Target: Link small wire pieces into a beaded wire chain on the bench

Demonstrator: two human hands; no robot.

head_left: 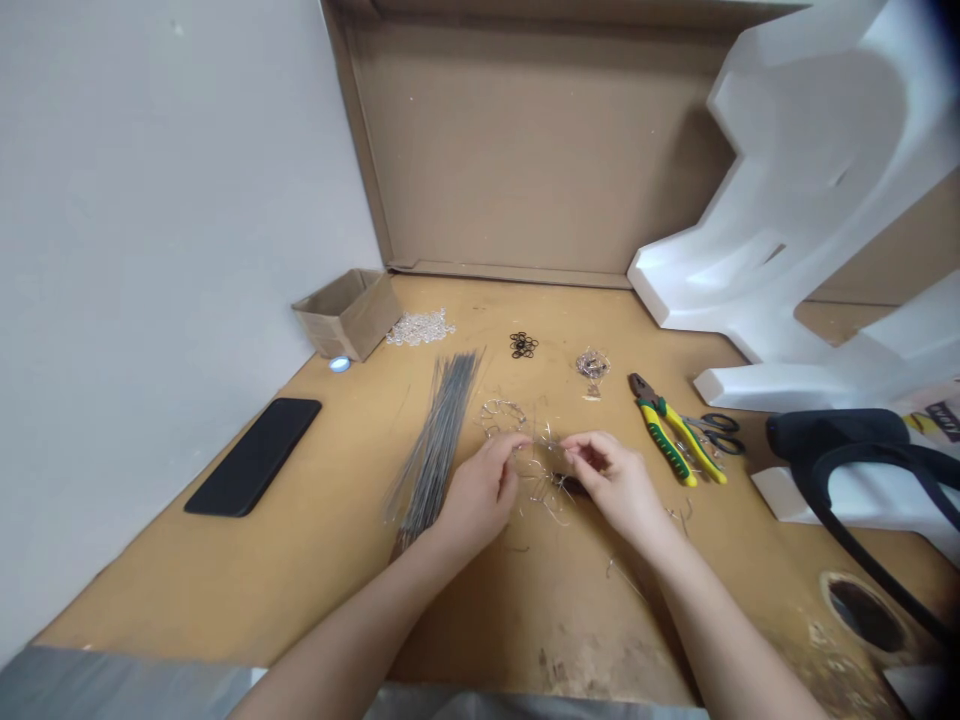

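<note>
Between my two hands stretches a short thin wire [546, 443]. The fingertips of my left hand [484, 482] pinch its left end, and my right hand [613, 480] is closed on the other end. Below the fingers lies a tangle of bent wire pieces [546, 495], with a dark object partly hidden by my right hand. A ring of twisted wire [504, 410] sits just beyond. Left of my left hand is a bundle of straight grey wires [442, 430], its near end partly covered by my forearm.
Pliers [667, 430] and scissors [720, 432] lie at right. Farther back are black rings [523, 346], a wire coil [592, 364], clear small pieces [421, 327] and a cardboard box [351, 315]. A phone [253, 456] lies left; white foam [810, 180] and a hole [864, 610] are right.
</note>
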